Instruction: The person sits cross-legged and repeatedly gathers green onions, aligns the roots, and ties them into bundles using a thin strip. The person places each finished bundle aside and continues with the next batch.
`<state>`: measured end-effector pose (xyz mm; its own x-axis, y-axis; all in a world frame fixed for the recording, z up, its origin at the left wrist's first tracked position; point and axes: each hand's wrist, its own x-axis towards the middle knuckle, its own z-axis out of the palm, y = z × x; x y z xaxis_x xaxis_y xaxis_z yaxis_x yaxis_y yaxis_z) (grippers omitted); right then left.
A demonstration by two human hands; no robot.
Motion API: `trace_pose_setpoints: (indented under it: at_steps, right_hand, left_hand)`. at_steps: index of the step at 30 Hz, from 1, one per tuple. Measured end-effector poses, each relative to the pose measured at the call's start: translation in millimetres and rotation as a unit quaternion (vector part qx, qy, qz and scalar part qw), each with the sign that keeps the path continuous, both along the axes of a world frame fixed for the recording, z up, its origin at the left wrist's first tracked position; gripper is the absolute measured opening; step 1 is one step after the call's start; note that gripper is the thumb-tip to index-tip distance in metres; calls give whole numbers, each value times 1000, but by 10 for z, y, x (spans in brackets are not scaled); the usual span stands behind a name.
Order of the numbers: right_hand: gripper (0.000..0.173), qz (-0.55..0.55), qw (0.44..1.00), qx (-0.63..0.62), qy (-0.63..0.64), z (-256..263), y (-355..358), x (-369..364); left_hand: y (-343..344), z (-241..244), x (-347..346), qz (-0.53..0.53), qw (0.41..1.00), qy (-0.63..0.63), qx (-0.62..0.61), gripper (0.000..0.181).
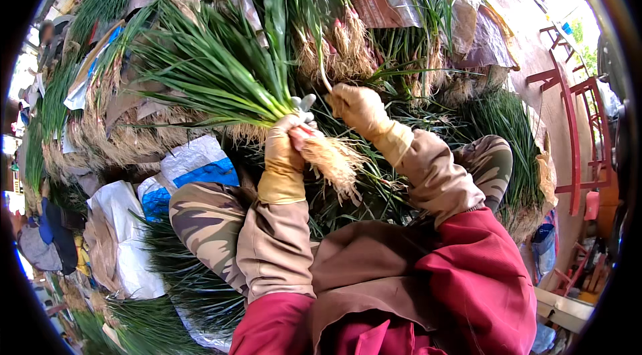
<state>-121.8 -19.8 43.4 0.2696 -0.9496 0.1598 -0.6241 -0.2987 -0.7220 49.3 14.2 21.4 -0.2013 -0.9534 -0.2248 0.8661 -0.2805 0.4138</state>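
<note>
My left hand (287, 149), in a tan glove with pale grey fingertips, is closed around a bunch of green onion plants (235, 79). Their green leaves fan to the upper left, and the fibrous roots (333, 162) hang to the lower right of the fist. To the right, my right hand (358, 107), gloved too, pinches the pale lower end of a single stalk (322, 66) whose leaf runs upward. Beyond both hands stand bundles with reddish bulbs and dry roots (351, 41). Loose green leaves (371, 194) lie below the hands, between my knees.
Rooted bundles (125, 139) are stacked at left, with white and blue woven sacks (188, 169) beside my left knee. Another pile of greens (506, 129) lies right of my right knee. Red metal frames (572, 144) stand at far right. A person (45, 234) is at the left edge.
</note>
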Motion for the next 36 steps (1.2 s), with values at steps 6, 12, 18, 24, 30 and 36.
trace_pose_setpoints:
  at_steps: [6,12,18,24,30,36]
  right_hand:
    - [16,105,977,12,186,-141,322,-84]
    - [44,-40,922,301,-240,-520,-177,-320]
    - [36,32,903,227,-363,-574,-410,215]
    - [20,263,789,211,513,-988,267,-441]
    - [21,159,948,125,245,-402,-465,45]
    - [22,-200,966,-87,141,-266,-1751,212]
  left_hand:
    - [23,-177,-206,-5,999,-32,41,29]
    - [49,-183,-249,-18,998,24,57,23]
    - [-34,-455,-11,-171,981,83,44,30]
    - [72,70,80,-29,990,-119,73,36]
    - [175,299,227,43,999,11,-7,27]
    - [-31,28,-2,-16,997,73,-2,32]
